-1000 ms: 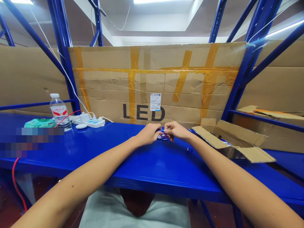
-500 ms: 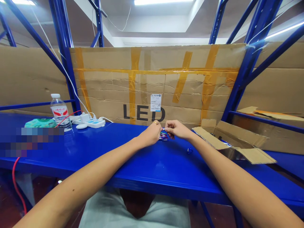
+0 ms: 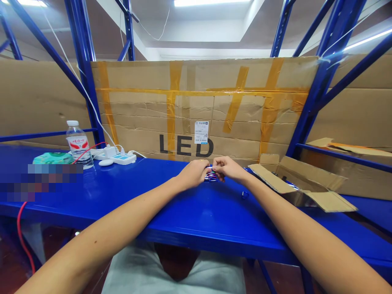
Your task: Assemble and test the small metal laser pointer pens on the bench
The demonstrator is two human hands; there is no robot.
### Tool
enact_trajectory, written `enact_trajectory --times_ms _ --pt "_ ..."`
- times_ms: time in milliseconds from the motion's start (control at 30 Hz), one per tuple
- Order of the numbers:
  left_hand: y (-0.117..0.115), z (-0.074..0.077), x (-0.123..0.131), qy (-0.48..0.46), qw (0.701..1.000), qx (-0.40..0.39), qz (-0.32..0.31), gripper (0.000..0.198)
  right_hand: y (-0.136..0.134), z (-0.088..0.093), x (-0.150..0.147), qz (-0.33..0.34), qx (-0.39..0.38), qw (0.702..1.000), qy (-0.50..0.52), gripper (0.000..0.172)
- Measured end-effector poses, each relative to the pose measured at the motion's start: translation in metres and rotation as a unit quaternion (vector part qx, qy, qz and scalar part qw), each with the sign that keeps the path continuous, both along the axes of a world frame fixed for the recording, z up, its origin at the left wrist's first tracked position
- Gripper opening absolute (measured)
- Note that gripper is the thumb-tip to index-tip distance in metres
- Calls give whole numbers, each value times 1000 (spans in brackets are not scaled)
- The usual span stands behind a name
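My left hand (image 3: 193,173) and my right hand (image 3: 226,168) meet near the back of the blue shelf top (image 3: 171,208). Both are closed, fingers pinched on a small shiny bundle of multicoloured pieces (image 3: 210,176) held between them just above the surface. What the pieces are is too small to make out. A single small dark piece (image 3: 244,194) lies loose on the shelf to the right of my hands.
An open cardboard box (image 3: 301,183) sits at the right. A taped cardboard sheet marked LED (image 3: 196,110) stands behind. At the left are a water bottle (image 3: 76,143), a white power strip (image 3: 118,158), a green pack (image 3: 52,158) and a red cable. Blue rack posts rise on both sides.
My left hand opened slightly and lifted its fingers half a second ago, then closed back down on the bundle. The hands stayed in the same spot.
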State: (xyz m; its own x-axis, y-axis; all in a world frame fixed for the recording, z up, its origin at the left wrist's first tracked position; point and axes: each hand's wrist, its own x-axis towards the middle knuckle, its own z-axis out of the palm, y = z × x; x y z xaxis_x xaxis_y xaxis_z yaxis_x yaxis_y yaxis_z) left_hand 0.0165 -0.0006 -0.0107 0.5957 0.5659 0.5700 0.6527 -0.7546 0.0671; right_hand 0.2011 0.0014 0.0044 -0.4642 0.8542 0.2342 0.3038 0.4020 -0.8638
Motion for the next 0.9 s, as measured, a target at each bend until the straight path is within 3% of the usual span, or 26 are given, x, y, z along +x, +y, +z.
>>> enact_trajectory --times_ms 433,567,767,900 --pt "3 -2 -1 -17 1000 15 -19 8 4 -3 1 21 -34 999 2 25" --pt "3 -2 1 -44 998 -2 -33 6 5 -2 1 27 3 1000 -11 26" --pt "4 0 4 -39 999 -18 -6 26 7 -2 3 2 85 995 -48 22" --pt "8 -1 2 -17 999 -41 3 19 8 -4 4 11 85 995 -53 21"
